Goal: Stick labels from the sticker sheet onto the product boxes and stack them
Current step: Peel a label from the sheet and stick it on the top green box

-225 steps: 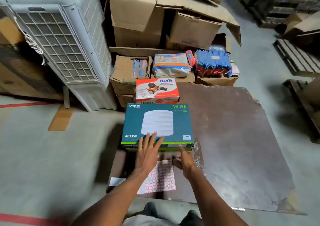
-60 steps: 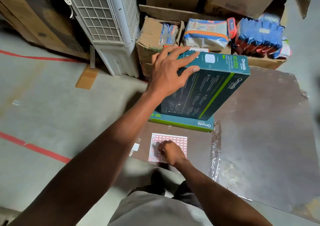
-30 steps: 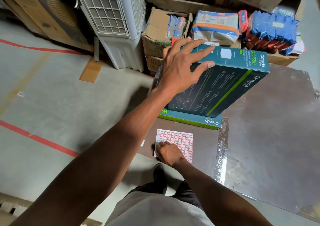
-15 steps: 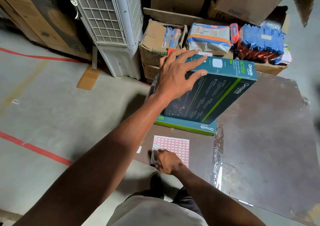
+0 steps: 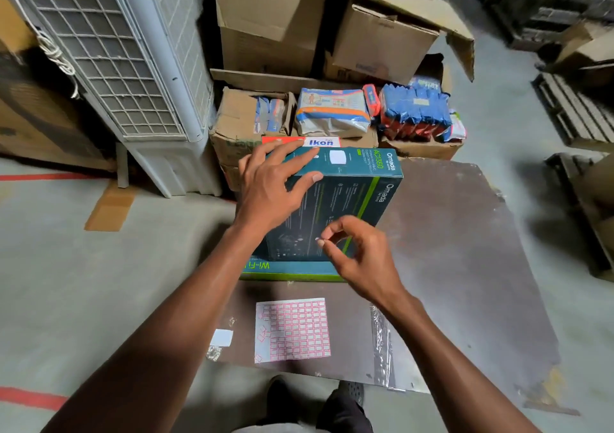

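A warehouse: stacked cardboard cartons (image 5: 272, 17), wooden pallets (image 5: 571, 107), and red floor tape (image 5: 30, 397) on concrete.

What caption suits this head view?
Left hand tilts a box up; right hand brings a label to it.
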`<action>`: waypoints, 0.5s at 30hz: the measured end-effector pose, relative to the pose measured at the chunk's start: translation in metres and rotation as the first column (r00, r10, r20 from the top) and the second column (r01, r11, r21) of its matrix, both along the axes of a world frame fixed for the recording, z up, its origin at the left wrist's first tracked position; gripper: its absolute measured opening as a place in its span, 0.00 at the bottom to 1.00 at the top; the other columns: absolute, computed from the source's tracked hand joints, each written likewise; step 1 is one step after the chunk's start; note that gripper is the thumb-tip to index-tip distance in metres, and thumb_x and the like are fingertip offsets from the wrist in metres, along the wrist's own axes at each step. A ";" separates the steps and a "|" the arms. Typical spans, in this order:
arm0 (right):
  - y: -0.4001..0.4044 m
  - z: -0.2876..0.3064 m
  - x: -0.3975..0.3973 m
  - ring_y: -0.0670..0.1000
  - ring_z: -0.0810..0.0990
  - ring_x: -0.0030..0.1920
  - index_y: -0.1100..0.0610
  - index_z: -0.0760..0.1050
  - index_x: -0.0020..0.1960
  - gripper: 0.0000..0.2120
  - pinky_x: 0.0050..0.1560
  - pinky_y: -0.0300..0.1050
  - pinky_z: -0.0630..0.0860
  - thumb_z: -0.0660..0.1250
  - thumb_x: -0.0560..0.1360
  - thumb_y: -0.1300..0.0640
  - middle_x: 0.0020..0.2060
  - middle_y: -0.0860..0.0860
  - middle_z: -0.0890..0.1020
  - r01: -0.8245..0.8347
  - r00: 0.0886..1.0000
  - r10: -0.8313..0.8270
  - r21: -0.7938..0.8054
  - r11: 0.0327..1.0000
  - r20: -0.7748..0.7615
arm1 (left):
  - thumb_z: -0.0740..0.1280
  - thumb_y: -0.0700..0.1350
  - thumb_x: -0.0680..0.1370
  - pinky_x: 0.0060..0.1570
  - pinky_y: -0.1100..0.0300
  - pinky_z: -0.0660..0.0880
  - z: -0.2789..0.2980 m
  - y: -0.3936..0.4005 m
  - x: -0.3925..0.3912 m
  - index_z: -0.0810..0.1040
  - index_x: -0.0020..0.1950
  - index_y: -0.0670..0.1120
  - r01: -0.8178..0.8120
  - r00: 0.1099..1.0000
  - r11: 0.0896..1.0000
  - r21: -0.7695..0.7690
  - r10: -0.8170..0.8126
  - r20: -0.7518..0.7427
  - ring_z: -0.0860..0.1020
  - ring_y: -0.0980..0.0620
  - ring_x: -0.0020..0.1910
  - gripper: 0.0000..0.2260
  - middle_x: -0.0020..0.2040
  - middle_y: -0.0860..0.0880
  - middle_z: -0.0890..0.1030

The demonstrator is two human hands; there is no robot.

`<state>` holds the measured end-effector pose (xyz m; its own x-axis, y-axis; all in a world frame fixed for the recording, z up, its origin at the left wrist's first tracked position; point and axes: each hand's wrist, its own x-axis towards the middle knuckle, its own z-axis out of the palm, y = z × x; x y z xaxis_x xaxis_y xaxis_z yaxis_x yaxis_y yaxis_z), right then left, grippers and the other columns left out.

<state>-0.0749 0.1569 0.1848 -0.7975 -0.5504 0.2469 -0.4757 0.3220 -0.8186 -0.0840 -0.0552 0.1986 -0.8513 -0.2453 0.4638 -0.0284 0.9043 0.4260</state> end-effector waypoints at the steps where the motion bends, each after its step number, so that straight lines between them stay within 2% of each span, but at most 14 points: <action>1: 0.003 0.012 -0.007 0.48 0.82 0.44 0.57 0.80 0.45 0.04 0.46 0.41 0.79 0.74 0.76 0.61 0.42 0.47 0.83 0.003 1.000 -0.004 -0.027 1.000 -0.014 | 0.61 0.64 0.79 0.63 0.50 0.61 0.001 0.000 0.001 0.77 0.69 0.61 0.000 1.000 1.000 0.003 0.000 0.002 0.69 0.48 0.70 0.21 0.72 0.58 0.75; 3: 0.007 0.034 -0.018 0.49 0.83 0.44 0.58 0.81 0.46 0.04 0.46 0.41 0.79 0.75 0.76 0.61 0.43 0.48 0.84 0.001 0.999 -0.002 -0.052 0.999 -0.036 | 0.60 0.65 0.78 0.64 0.49 0.62 0.003 0.001 0.001 0.77 0.70 0.61 0.005 1.000 1.000 0.012 -0.005 0.010 0.69 0.48 0.70 0.22 0.72 0.57 0.75; 6: 0.006 0.058 -0.030 0.48 0.83 0.42 0.58 0.82 0.46 0.03 0.43 0.36 0.77 0.75 0.76 0.60 0.41 0.47 0.85 0.005 0.998 -0.009 -0.060 0.998 -0.066 | 0.59 0.66 0.78 0.64 0.48 0.63 0.004 0.002 0.003 0.76 0.70 0.61 0.009 1.000 1.000 0.020 -0.010 0.022 0.68 0.47 0.70 0.23 0.73 0.57 0.74; 10: 0.000 0.079 -0.049 0.45 0.82 0.40 0.56 0.82 0.46 0.03 0.40 0.31 0.75 0.75 0.76 0.58 0.39 0.46 0.85 -0.013 0.994 0.016 0.028 1.000 -0.111 | 0.58 0.66 0.78 0.65 0.47 0.63 0.003 0.003 0.005 0.75 0.71 0.62 0.001 0.999 1.000 0.024 -0.002 0.036 0.68 0.48 0.71 0.23 0.73 0.57 0.74; 15: -0.012 0.092 -0.075 0.45 0.83 0.42 0.54 0.83 0.49 0.03 0.46 0.48 0.82 0.75 0.76 0.57 0.42 0.47 0.85 -0.049 0.970 0.119 0.307 0.950 -0.213 | 0.58 0.66 0.78 0.63 0.48 0.62 0.002 0.003 0.007 0.76 0.71 0.61 0.002 0.999 1.000 0.021 -0.003 0.035 0.68 0.47 0.70 0.23 0.73 0.57 0.74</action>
<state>-0.1501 0.1453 0.2769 -0.6870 -0.6892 0.2303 -0.6732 0.4842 -0.5589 -0.0766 -0.0525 0.2005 -0.8678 -0.2524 0.4281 -0.0412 0.8950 0.4441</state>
